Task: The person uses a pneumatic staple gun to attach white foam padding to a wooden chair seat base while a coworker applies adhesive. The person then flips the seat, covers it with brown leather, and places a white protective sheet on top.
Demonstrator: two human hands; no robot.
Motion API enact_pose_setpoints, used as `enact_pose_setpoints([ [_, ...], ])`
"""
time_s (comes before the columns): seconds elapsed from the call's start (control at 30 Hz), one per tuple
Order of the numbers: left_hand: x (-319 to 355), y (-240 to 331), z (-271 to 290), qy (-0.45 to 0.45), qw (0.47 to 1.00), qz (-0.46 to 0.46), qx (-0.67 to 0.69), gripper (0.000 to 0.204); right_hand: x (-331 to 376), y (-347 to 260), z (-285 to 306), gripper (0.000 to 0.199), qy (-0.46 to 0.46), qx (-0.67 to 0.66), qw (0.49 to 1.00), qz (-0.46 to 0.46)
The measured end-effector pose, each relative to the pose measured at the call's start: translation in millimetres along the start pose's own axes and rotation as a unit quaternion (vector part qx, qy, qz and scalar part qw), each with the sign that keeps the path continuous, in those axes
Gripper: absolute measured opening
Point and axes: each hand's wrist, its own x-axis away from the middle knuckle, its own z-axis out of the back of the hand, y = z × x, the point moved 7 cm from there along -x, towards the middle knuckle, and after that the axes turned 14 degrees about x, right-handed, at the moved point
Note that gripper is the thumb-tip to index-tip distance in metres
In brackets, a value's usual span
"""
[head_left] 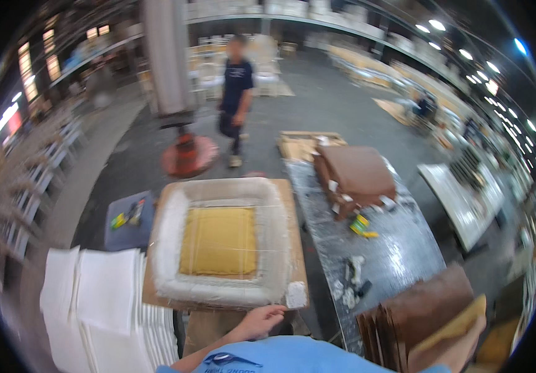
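In front of me lies a square padded seat (pixel 171 248) with a thick white rim and a yellow panel (pixel 219 241) in its middle, on a brown board (pixel 299 264). My left hand (pixel 264 321) is at the board's near edge, fingers loosely stretched to the right, close to a white patch (pixel 296 294) at the corner. Low on the right, my right hand (pixel 467 343) is against a yellow sheet (pixel 451 324), beside a stack of folded brown covers (pixel 423 304). Its fingers are not clearly seen, so its grip cannot be made out.
Stacked white foam sheets (pixel 106 286) stand left, below a grey bin (pixel 125 239). A metal-topped table (pixel 398 248) on the right bears a brown pile (pixel 358 174), a yellow-green item (pixel 361 225) and a small tool (pixel 353 273). Beyond are a person (pixel 237 87) and a column (pixel 167 56).
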Motion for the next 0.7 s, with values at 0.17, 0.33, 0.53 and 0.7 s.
enact_pose_setpoints([
  [0.17,8,10,53,0.018,0.998,-0.057,-0.031,0.043,6,-13,13,0.048,0.019,0.055,0.998,0.033],
  [0.33,18,38,69,0.056,0.985,-0.079,-0.141,0.042,9,-6,28,0.051,-0.019,-0.068,0.996,0.063],
  [0.53,12,56,40,0.015,0.955,-0.144,-0.257,0.041,49,115,103,0.054,-0.008,-0.256,0.957,-0.138],
  [0.7,21,40,33,0.132,0.883,-0.284,-0.350,0.042,43,81,32,0.064,0.052,-0.181,0.971,-0.148],
])
